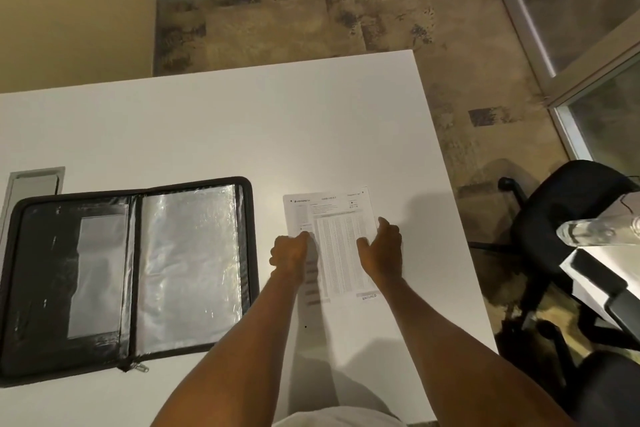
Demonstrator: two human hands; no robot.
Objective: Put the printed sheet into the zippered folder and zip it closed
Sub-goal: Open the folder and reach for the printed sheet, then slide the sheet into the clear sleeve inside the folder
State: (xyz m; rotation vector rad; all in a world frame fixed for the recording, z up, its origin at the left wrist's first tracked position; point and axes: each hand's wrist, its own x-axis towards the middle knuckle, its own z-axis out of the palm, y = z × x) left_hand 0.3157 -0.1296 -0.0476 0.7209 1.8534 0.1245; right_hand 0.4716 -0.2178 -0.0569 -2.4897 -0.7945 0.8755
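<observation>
An open zippered folder [187, 253] lies flat on the left of a white table [242, 121], its zipper pull [140, 367] at the near edge. Just right of it lies the printed sheet [337, 246]. The left hand [289, 255], fingers curled, meets its left edge; whether it pinches is unclear. The right hand [382, 250] rests loosely spread on the right edge. A black office chair [561, 218] stands beyond.

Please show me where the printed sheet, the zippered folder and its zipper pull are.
printed sheet [337, 246]: head view, middle of print
zippered folder [45, 270]: head view, black left panel
zipper pull [141, 367]: head view, metal tab
</observation>
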